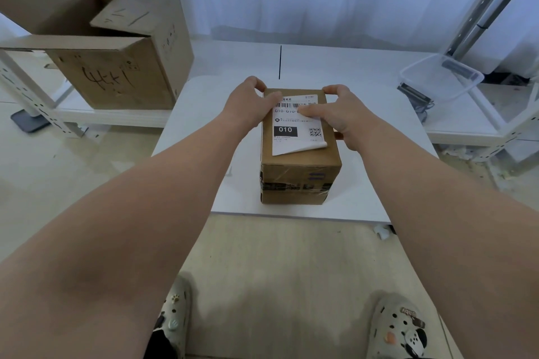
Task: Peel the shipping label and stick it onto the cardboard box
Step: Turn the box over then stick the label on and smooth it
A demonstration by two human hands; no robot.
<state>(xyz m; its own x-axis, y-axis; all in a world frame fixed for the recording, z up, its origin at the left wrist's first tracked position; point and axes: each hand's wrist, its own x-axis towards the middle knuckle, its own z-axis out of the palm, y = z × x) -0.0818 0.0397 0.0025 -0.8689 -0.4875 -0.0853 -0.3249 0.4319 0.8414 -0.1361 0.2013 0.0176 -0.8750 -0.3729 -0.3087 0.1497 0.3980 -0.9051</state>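
Note:
A taped brown cardboard box (300, 172) stands on the small white table (379, 183) in front of me. A white shipping label (294, 137) with a barcode, "010" and a QR code lies on the box's top. Its near right corner curls up off the cardboard. My left hand (248, 105) rests at the box's far left corner, thumb pressing the label's top left. My right hand (335, 114) spans the far right corner, its thumb flat across the label's upper part. Both hands press down with fingers spread; neither holds anything.
A large open cardboard box (122, 73) with black scribbles sits on a low white rack at the left. A clear plastic tub (443, 79) stands at the right on another rack. White curtains hang behind. My feet in patterned clogs stand on the floor below the table's near edge.

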